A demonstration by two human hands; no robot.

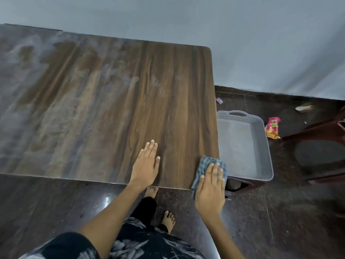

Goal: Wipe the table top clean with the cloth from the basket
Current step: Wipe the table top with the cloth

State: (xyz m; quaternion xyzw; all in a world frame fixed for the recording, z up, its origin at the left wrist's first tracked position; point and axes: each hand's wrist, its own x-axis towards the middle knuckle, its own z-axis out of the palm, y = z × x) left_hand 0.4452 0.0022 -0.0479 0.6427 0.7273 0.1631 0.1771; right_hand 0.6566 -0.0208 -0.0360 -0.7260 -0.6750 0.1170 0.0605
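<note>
A wooden table top (104,101) fills the left and middle of the view, with pale dusty smears across its left and far parts. My right hand (211,189) lies flat on a blue checked cloth (204,163) at the table's near right corner, the cloth hanging a little over the edge. My left hand (147,163) rests flat on the wood near the front edge, fingers together, holding nothing. A grey plastic basket (261,131) stands just right of the table, lower down, with nothing visible inside.
The basket sits on a dark stool. A dark red chair (321,146) stands further right. A snack wrapper (273,128) and small scraps lie on the dark floor. A grey wall runs behind the table. My bare feet are under the front edge.
</note>
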